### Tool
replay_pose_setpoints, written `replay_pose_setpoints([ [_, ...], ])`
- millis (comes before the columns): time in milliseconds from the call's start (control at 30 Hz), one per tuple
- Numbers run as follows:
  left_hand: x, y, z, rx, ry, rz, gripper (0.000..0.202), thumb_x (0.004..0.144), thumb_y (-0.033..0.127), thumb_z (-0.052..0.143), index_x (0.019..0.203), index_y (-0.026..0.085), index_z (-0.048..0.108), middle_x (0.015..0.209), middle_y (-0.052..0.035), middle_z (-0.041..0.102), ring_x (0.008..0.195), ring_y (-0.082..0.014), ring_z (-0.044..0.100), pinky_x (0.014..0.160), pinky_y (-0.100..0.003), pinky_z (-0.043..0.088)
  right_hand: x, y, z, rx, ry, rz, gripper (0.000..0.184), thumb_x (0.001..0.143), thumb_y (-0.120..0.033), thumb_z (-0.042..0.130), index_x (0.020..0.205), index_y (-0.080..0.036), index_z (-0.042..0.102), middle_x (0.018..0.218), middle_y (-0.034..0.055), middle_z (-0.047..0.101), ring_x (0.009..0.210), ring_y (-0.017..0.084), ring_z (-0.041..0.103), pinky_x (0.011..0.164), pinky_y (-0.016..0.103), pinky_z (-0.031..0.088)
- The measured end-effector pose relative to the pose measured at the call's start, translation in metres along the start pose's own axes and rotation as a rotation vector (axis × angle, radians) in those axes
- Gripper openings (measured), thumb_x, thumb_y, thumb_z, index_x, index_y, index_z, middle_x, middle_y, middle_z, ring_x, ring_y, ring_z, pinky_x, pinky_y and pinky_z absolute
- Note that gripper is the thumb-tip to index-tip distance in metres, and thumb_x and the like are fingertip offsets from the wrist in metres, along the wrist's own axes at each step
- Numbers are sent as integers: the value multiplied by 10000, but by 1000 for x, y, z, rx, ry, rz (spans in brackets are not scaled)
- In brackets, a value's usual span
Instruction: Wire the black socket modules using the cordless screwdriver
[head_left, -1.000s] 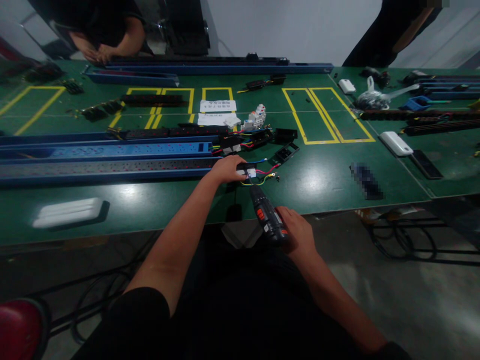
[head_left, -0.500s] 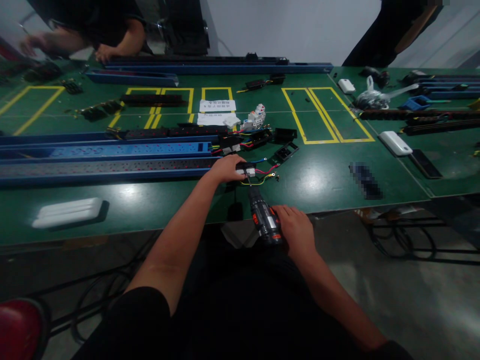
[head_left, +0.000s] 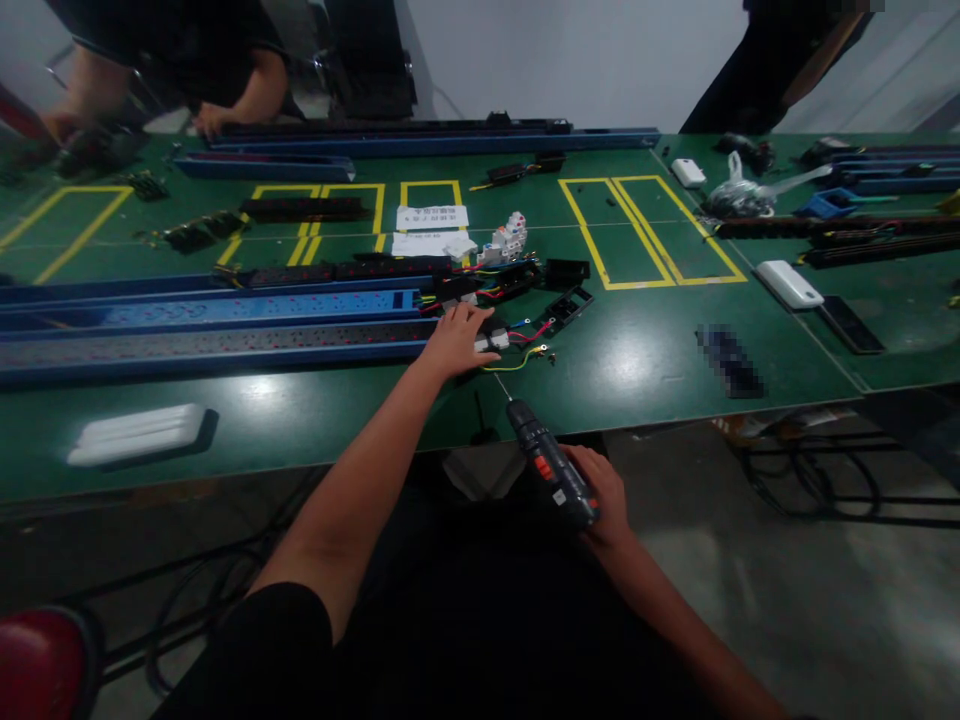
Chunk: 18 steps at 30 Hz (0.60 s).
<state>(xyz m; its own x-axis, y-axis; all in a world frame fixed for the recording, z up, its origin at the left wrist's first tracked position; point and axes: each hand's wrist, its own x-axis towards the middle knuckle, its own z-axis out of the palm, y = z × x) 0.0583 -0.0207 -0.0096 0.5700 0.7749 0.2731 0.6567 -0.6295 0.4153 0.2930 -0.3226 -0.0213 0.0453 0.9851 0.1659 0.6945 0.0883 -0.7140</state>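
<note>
My right hand is wrapped around the grip of a black-and-orange cordless drill. The drill's long thin bit points up and left over the table edge, its tip apart from the wiring. My left hand lies at the right end of a blue metal channel with a dark socket strip, thumb and fingers spread. Between them sits a white connector block; any contact with it is unclear. Blue, red and yellow-green wires with ring terminals run out from there to the right.
Behind lies a second blue socket strip. A black plastic frame and white connectors lie beyond the wires. A white bundle is front left, a white box at right. Two people stand across the green table.
The drill has drawn back toward me and down to the right, its bit now clear of the connector block. My left hand's fingers have spread wider.
</note>
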Motion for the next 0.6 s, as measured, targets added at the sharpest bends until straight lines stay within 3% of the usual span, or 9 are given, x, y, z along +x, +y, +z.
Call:
replay_pose_setpoints([
  [33,1,8,0,6,20,27,844,793,446,896,1540,216,579,1455,-183,552,1363,-406,509,1165,-545,399,-9,2,5,109,29,58,287,942,-322,673,1200,-218,747,1083,82,793,975,260,725,860,380,549],
  [100,5,27,1,13,39,103,579,859,389,848,1404,268,695,1374,-144,603,1318,-383,520,1130,-543,391,-25,5,14,282,76,199,316,922,-479,718,1085,-211,765,981,85,792,894,265,734,808,382,589],
  [200,17,59,14,36,-52,298,201,962,266,708,1143,268,796,1143,-100,686,1147,-314,576,1032,-494,399,-41,9,22,385,130,403,483,877,-702,714,863,-222,766,789,82,745,792,261,719,749,378,603],
  [300,32,81,38,119,-113,488,209,986,209,639,1126,234,792,1075,-120,704,1072,-298,587,957,-459,394,-48,15,21,408,185,504,590,869,-816,646,797,-238,745,758,76,726,762,243,706,789,392,610],
  [400,43,86,59,225,-117,648,246,987,136,587,1105,215,788,1083,-139,713,1078,-303,595,944,-455,383,-50,21,18,405,236,518,654,854,-872,608,851,-238,768,821,89,759,818,256,726,893,432,609],
  [600,57,77,66,235,-127,776,235,1002,128,572,959,221,783,1042,-128,723,1042,-286,613,905,-435,386,-55,28,20,400,237,561,694,801,-899,645,878,-227,798,854,102,783,878,283,747,987,486,590],
])
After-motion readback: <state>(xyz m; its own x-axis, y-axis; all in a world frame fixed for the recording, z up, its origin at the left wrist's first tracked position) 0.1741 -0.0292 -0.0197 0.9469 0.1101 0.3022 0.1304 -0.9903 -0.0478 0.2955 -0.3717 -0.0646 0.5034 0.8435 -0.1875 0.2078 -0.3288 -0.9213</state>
